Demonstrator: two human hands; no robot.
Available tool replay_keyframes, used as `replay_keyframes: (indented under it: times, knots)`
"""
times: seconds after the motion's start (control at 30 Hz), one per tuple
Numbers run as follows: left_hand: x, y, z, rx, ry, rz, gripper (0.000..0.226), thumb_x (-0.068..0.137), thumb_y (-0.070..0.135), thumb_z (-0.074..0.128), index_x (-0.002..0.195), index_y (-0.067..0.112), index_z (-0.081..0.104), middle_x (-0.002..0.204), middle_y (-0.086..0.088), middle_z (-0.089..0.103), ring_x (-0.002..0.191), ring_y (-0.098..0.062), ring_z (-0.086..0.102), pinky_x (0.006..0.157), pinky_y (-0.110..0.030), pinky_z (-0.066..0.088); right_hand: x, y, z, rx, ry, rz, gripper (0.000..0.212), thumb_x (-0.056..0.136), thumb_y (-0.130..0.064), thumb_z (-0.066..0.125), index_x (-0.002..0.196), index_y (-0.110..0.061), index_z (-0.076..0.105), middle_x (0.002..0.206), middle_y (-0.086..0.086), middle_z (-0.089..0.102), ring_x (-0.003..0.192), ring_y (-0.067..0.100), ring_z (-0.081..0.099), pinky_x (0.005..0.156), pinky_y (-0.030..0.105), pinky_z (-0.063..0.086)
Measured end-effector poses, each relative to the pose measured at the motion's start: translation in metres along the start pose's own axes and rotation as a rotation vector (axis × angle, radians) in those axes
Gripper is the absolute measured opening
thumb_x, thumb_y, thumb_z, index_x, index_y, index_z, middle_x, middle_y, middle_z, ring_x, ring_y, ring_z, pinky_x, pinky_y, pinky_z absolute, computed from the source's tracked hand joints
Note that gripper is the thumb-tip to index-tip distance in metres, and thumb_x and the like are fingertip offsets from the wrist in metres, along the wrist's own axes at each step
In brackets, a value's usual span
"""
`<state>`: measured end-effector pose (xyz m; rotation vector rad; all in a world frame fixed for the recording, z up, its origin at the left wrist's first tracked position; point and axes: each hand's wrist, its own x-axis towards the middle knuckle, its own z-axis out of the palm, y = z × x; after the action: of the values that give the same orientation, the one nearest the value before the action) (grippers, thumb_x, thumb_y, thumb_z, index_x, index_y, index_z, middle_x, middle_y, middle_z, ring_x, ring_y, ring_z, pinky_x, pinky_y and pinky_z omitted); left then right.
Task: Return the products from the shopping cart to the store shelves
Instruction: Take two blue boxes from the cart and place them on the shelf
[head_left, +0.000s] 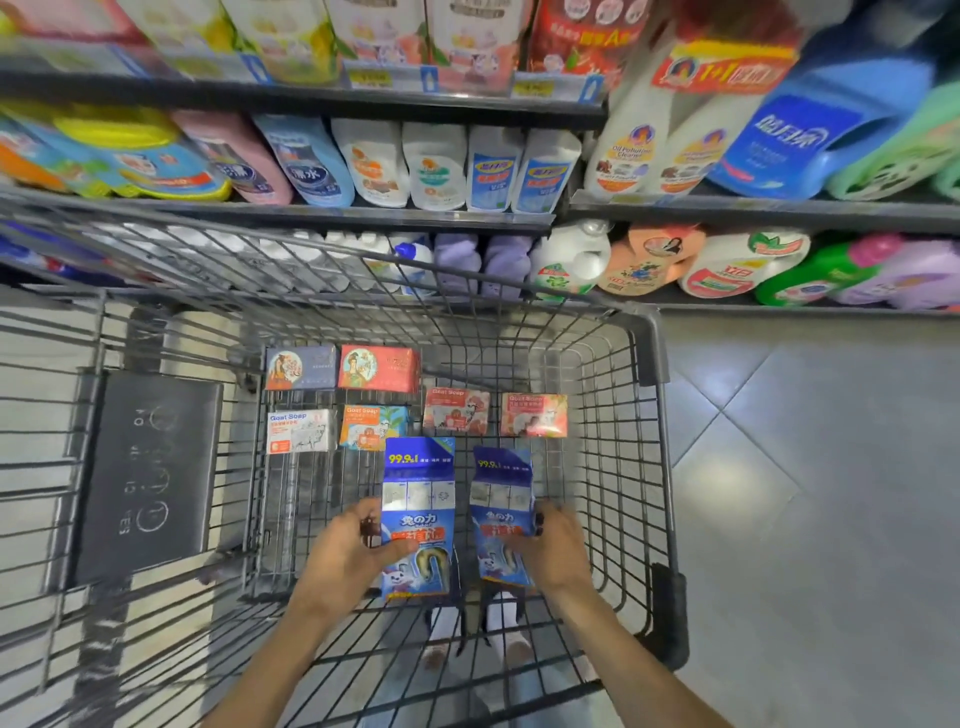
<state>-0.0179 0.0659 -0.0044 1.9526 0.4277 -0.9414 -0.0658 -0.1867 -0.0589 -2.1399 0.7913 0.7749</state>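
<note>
Blue pouches, two of them, down in the near end of the wire shopping cart (655, 364), and both hands are on them. The left hand (343, 556) has its thumb curled over the front of the left blue pouch (418, 512), fingers round its left edge. The right hand (553, 551) wraps the right edge of the right blue pouch (501, 512), fingers curled behind it. Whether either pouch is clear of the cart floor, I can't tell.

Farther in lie four Goat Soap boxes (300, 430) in a row, with a dark soap box (301, 368) and a red soap box (379, 368) beyond them.

This looks like the pickup step. Next comes a lift over the cart's rim and a search for matching packs on the store shelves (311, 217) ahead; none shows among the bottles there.
</note>
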Motion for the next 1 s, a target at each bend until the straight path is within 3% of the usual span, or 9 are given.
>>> replay_keyframes:
  times: [0.17,0.27,0.37,0.5,0.6,0.67,0.77,0.87,1.0]
  knots:
    - [-0.033,0.040,-0.012,-0.065,-0.006,0.125,0.043,0.070,0.026,0.090,0.108,0.033,0.069,0.098,-0.005,0.076,0.091,-0.023,0.073,0.081,-0.040,0.061,-0.042,-0.024,-0.052,0.211,0.051,-0.125,0.027,0.076,-0.020,0.081,0.099,-0.028,0.071,0.100,-0.010,0.058,0.095,0.011,0.062,0.084,0.028,0.054]
    - [-0.054,0.074,-0.021,-0.055,0.014,0.199,0.050,0.070,0.023,0.090,0.114,0.030,0.067,0.097,-0.023,0.068,0.086,-0.029,0.066,0.077,-0.018,0.057,-0.072,-0.043,-0.093,0.328,0.024,-0.155,0.034,0.068,-0.036,0.083,0.099,-0.030,0.069,0.102,-0.006,0.063,0.096,0.018,0.064,0.088,0.041,0.055]
    - [-0.075,0.121,-0.036,-0.096,0.015,0.266,0.049,0.071,0.020,0.089,0.109,0.033,0.062,0.092,-0.005,0.061,0.089,-0.017,0.056,0.073,-0.010,0.048,-0.097,-0.066,-0.139,0.405,0.019,-0.238,0.042,0.059,-0.045,0.091,0.095,-0.032,0.073,0.098,-0.001,0.075,0.094,0.024,0.072,0.087,0.050,0.057]
    - [-0.103,0.179,-0.054,-0.032,0.120,0.380,0.051,0.077,0.029,0.086,0.113,0.035,0.051,0.099,0.017,0.061,0.091,0.000,0.059,0.080,0.000,0.045,-0.125,-0.098,-0.199,0.509,0.080,-0.304,0.035,0.075,-0.010,0.085,0.097,-0.032,0.068,0.090,-0.011,0.077,0.083,0.001,0.071,0.072,0.019,0.054]
    - [-0.119,0.216,-0.071,-0.032,0.137,0.437,0.049,0.076,0.023,0.087,0.117,0.023,0.061,0.099,0.004,0.075,0.093,-0.015,0.072,0.077,-0.025,0.059,-0.142,-0.127,-0.243,0.513,0.139,-0.410,0.040,0.072,-0.018,0.088,0.105,-0.031,0.069,0.096,-0.016,0.076,0.087,-0.006,0.069,0.076,0.017,0.052]
    - [-0.145,0.267,-0.097,-0.018,0.178,0.539,0.053,0.073,0.015,0.089,0.119,0.020,0.063,0.092,0.007,0.078,0.082,-0.009,0.074,0.069,-0.032,0.061,-0.172,-0.165,-0.291,0.529,0.205,-0.519,0.042,0.073,-0.006,0.085,0.106,-0.025,0.067,0.095,-0.011,0.076,0.077,-0.011,0.067,0.068,0.009,0.048]
    - [-0.181,0.320,-0.120,-0.009,0.180,0.656,0.049,0.073,0.013,0.088,0.113,0.026,0.062,0.090,0.025,0.074,0.081,0.006,0.069,0.066,-0.015,0.055,-0.200,-0.199,-0.340,0.547,0.277,-0.609,0.044,0.071,0.003,0.084,0.104,-0.020,0.065,0.094,-0.003,0.076,0.084,-0.002,0.070,0.073,0.012,0.053]
    - [-0.208,0.364,-0.141,0.010,0.217,0.745,0.049,0.074,0.019,0.088,0.115,0.025,0.063,0.094,0.018,0.077,0.087,-0.001,0.072,0.067,-0.014,0.055,-0.222,-0.228,-0.380,0.530,0.295,-0.691,0.041,0.073,-0.006,0.085,0.107,-0.017,0.065,0.100,-0.004,0.077,0.097,0.014,0.072,0.083,0.028,0.058]
    - [-0.247,0.420,-0.160,-0.013,0.270,0.861,0.047,0.077,0.018,0.085,0.116,0.028,0.060,0.102,0.008,0.075,0.089,-0.001,0.072,0.067,-0.014,0.055,-0.252,-0.267,-0.435,0.596,0.324,-0.785,0.041,0.077,-0.008,0.083,0.112,-0.014,0.064,0.106,0.000,0.075,0.097,0.010,0.071,0.080,0.026,0.059]
